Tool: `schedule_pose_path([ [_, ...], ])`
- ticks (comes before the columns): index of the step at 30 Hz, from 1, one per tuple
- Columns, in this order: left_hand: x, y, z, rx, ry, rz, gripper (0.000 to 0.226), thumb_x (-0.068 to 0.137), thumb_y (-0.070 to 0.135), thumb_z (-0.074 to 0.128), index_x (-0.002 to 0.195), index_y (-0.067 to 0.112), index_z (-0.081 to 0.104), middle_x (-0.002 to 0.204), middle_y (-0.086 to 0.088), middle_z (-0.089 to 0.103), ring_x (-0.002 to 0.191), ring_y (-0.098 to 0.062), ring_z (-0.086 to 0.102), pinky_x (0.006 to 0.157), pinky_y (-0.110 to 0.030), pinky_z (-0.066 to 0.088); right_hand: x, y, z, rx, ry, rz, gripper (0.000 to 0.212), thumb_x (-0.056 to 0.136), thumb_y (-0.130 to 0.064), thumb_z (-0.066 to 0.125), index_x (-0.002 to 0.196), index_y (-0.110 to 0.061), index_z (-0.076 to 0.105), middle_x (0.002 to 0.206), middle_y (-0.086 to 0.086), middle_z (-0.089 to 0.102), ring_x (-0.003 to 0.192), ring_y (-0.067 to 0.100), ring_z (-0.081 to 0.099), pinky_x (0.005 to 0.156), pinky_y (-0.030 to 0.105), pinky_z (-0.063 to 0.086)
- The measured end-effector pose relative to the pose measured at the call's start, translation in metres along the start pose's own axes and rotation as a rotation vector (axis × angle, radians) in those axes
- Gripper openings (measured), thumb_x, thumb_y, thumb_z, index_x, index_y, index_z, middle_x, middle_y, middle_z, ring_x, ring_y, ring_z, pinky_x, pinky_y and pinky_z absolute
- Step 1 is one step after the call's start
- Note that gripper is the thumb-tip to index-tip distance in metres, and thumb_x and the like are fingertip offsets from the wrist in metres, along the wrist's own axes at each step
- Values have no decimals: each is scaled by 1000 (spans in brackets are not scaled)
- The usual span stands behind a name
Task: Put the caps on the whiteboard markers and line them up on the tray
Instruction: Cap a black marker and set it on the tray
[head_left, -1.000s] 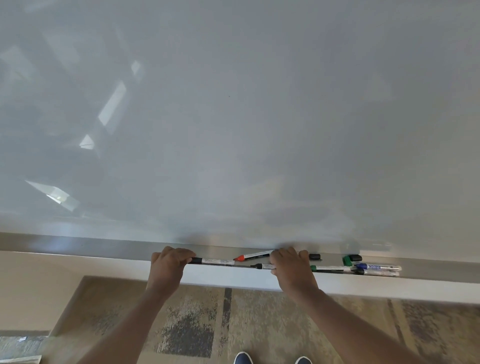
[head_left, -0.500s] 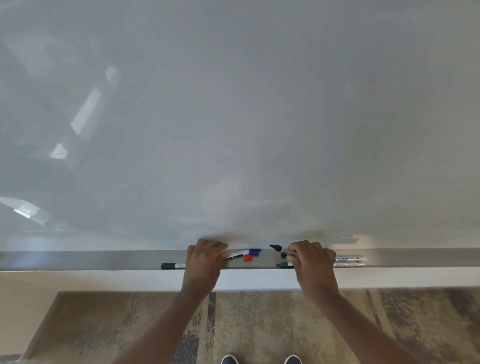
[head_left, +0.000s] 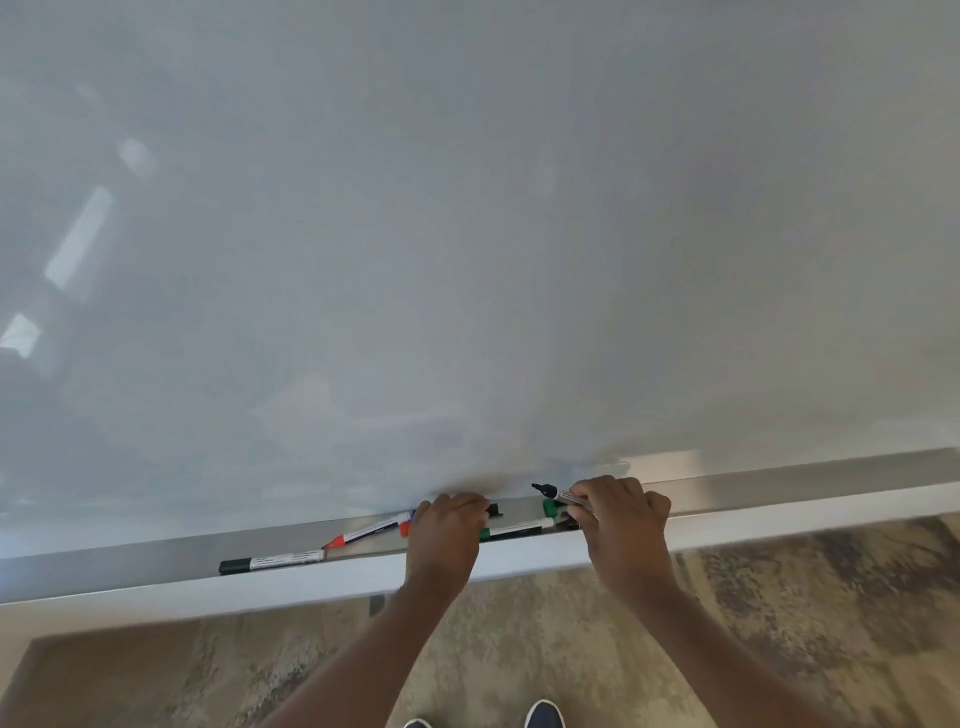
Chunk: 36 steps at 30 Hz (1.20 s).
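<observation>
A metal marker tray (head_left: 779, 486) runs along the bottom of the whiteboard. My right hand (head_left: 621, 519) grips an uncapped blue marker (head_left: 551, 491), its dark tip pointing left and lifted above the tray. My left hand (head_left: 449, 530) rests curled on the tray, fingers over a small dark cap (head_left: 496, 509); what it holds is hidden. Between the hands lies a green marker (head_left: 511, 531), with a green cap (head_left: 549, 506) behind it. Left of my left hand lie a red marker (head_left: 366, 532) and a capped black marker (head_left: 272, 562).
The whiteboard (head_left: 467, 234) fills the upper view. Below the tray is a white ledge (head_left: 311, 582), then patterned carpet (head_left: 779, 623). My shoes (head_left: 543, 714) show at the bottom edge.
The view has shifted and tilted. My right hand has lifted the blue marker a little. My left hand has moved right, onto the caps near the green marker.
</observation>
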<state>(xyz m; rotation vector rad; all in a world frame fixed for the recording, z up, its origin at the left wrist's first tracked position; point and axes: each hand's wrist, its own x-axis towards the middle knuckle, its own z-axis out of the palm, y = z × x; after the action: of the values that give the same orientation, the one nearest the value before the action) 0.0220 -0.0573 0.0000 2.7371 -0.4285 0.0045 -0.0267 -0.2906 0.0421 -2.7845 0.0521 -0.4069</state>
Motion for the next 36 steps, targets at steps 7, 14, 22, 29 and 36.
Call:
schedule_pose_path([
  [7,13,16,15,77,-76,-145,18,97,28,64,87,25,78,84,5,81,76,-20,73,58,-28,50,1,26,-9,17,-24,-17,24,84,-26,76,97,-34,58,89,-16,62,84,18,54,73,39,30],
  [14,19,29,18,139,-163,-205,13,97,23,65,94,25,77,92,5,79,80,-19,74,56,-27,46,6,38,-7,24,-83,-35,21,87,-29,72,98,-37,56,90,-18,60,87,16,52,75,41,33],
  [22,19,37,14,156,-180,-279,18,93,9,63,88,22,74,84,1,77,76,-22,72,62,-32,59,13,33,-12,34,-100,-60,21,86,-25,75,95,-34,59,88,-17,61,86,17,53,73,40,33],
  [29,15,43,23,178,-133,-262,41,86,-8,55,107,21,75,106,1,73,102,-23,61,86,-38,54,16,25,-14,33,-108,-60,26,81,-22,80,94,-33,60,88,-16,61,86,17,54,73,39,32],
  [36,6,50,30,132,-118,-329,43,89,-9,56,118,21,69,121,1,64,113,-23,55,98,-43,47,14,19,-11,19,-129,-45,30,80,-22,81,94,-34,58,89,-17,62,87,16,53,73,37,29],
])
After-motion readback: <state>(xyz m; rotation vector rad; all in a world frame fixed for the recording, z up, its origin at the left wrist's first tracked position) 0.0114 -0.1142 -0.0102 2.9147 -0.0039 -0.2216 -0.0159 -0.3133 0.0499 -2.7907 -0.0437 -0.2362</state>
